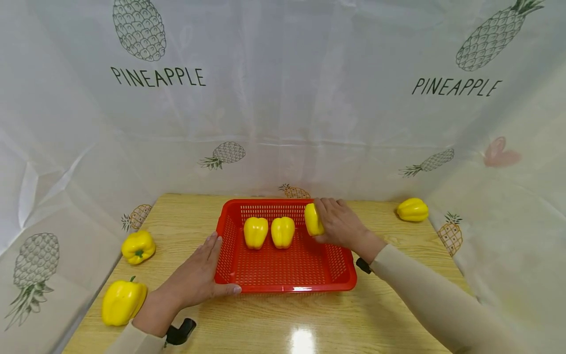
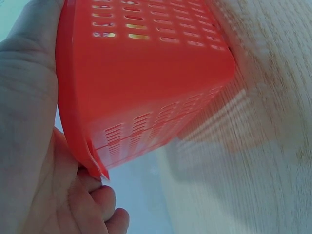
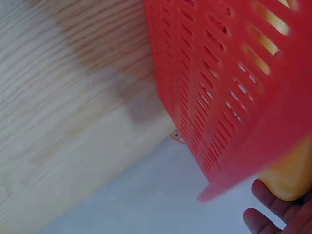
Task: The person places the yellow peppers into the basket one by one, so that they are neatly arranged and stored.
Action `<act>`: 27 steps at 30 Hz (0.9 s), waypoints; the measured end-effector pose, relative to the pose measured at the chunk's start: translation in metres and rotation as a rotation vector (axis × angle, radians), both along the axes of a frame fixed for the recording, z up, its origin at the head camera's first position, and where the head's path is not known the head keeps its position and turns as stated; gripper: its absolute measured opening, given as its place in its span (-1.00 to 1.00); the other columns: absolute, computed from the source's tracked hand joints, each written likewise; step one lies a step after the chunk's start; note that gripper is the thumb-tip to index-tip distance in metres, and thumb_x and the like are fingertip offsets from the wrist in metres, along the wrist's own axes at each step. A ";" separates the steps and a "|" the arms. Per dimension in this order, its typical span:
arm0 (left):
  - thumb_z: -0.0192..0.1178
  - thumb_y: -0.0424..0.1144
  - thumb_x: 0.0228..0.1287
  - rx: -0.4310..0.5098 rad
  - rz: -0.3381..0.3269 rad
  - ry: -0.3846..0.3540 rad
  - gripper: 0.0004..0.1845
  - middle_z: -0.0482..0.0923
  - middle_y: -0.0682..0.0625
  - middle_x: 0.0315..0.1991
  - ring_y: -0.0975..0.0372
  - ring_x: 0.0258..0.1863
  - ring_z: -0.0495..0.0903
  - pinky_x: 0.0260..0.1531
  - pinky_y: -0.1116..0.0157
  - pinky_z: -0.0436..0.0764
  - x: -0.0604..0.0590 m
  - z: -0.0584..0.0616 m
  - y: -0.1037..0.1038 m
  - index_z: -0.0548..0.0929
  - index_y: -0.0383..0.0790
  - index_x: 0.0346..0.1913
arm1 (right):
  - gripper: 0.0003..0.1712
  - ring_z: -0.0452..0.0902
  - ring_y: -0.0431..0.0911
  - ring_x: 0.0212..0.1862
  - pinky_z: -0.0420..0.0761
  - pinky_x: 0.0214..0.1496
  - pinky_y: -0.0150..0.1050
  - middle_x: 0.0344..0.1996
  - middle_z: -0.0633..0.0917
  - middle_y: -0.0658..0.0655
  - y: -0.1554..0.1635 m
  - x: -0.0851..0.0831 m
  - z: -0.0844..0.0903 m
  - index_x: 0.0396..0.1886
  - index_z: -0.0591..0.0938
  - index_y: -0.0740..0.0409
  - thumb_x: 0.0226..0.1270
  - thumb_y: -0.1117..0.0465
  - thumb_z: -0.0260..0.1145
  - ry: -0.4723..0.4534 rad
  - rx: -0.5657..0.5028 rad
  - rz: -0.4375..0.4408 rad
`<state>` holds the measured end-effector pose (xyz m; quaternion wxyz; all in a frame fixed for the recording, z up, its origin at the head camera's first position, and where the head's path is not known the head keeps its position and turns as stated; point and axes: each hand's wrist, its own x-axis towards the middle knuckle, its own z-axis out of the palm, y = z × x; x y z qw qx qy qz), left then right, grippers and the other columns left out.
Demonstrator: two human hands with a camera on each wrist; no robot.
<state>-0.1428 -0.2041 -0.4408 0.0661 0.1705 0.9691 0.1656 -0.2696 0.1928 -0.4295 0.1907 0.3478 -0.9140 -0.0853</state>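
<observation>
A red plastic basket (image 1: 283,287) stands on the wooden table. My left hand (image 1: 194,275) holds its front left corner, thumb along the front rim and fingers at the left side. In the left wrist view, the fingertips (image 2: 103,197) curl close to the rim. My right hand (image 1: 340,223) grips a yellow bell pepper (image 1: 313,220) over the basket's back right part, fingers over its far side. Two more yellow bell peppers, a left one (image 1: 255,233) and a right one (image 1: 283,232), stand side by side inside the basket.
On the table's left side lie two yellow bell peppers, one farther back (image 1: 138,247) and one nearer (image 1: 124,302), close to my left forearm. Another bell pepper (image 1: 412,210) lies at the back right corner. A pineapple-printed white sheet (image 1: 283,113) encloses the table's back and sides.
</observation>
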 end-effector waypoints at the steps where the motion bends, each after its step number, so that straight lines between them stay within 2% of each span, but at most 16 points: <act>1: 0.27 0.65 0.02 0.000 -0.001 0.000 0.51 -0.11 -0.43 0.68 -0.33 0.63 0.05 0.53 -0.27 0.25 0.000 0.000 0.000 -0.03 -0.49 0.66 | 0.07 0.59 0.13 0.02 0.68 0.09 0.01 0.01 0.62 0.25 0.000 0.000 -0.002 0.33 0.41 0.32 0.10 -0.35 0.53 -0.006 0.002 -0.002; 7: 0.27 0.65 0.04 -0.003 -0.002 0.000 0.51 -0.10 -0.43 0.68 -0.32 0.63 0.07 0.53 -0.27 0.25 0.000 -0.001 0.000 -0.04 -0.50 0.66 | 0.05 0.56 0.09 -0.04 0.64 0.01 -0.01 -0.03 0.61 0.21 -0.004 -0.002 -0.013 0.28 0.42 0.29 0.10 -0.38 0.54 -0.051 0.036 -0.020; 14: 0.33 0.58 0.07 0.000 0.009 -0.013 0.48 -0.13 -0.40 0.70 -0.31 0.64 0.05 0.54 -0.27 0.24 -0.001 -0.001 0.000 -0.05 -0.48 0.67 | 0.10 0.55 0.10 -0.03 0.61 0.17 0.03 -0.04 0.59 0.22 -0.011 -0.004 -0.020 0.30 0.39 0.32 0.13 -0.44 0.50 -0.111 0.111 -0.045; 20: 0.34 0.57 0.07 -0.001 0.006 -0.010 0.47 -0.13 -0.41 0.69 -0.30 0.64 0.06 0.53 -0.26 0.25 -0.001 -0.001 0.000 -0.05 -0.49 0.66 | 0.12 0.56 0.13 -0.06 0.62 0.15 0.04 -0.06 0.59 0.26 -0.015 -0.007 -0.024 0.30 0.40 0.38 0.13 -0.44 0.51 -0.106 0.118 -0.018; 27: 0.29 0.64 0.02 -0.005 0.017 -0.024 0.51 -0.13 -0.38 0.70 -0.30 0.64 0.06 0.53 -0.26 0.27 -0.002 0.000 0.001 -0.04 -0.47 0.67 | 0.20 0.63 0.16 0.11 0.61 0.27 0.04 0.13 0.64 0.32 -0.017 -0.008 -0.027 0.41 0.39 0.42 0.19 -0.49 0.43 -0.099 0.196 -0.029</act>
